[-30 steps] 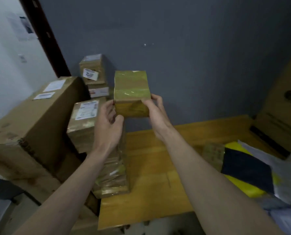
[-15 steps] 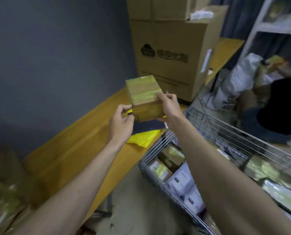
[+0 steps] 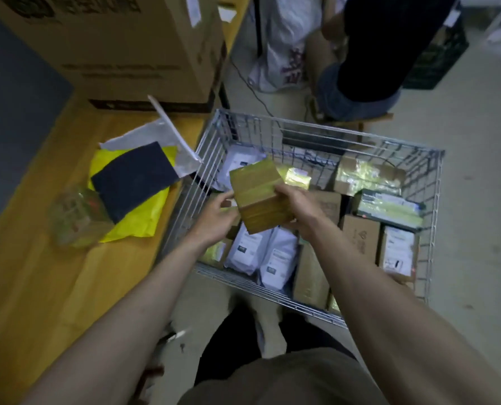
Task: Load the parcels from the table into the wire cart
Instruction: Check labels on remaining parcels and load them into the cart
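Both hands, left hand (image 3: 214, 217) and right hand (image 3: 297, 207), clasp the small tape-wrapped brown cardboard parcel (image 3: 259, 198) above the silver wire cart (image 3: 430, 200), apparently for placement.

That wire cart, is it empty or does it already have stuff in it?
Already well loaded. The wire cart holds cardboard boxes and white mailer bags across most of its floor.

Head view, steeply down, over wire cart (image 3: 325, 133)

Labels on the white mailers (image 3: 278, 260) in the wire cart (image 3: 432, 229): blurred, unreadable.
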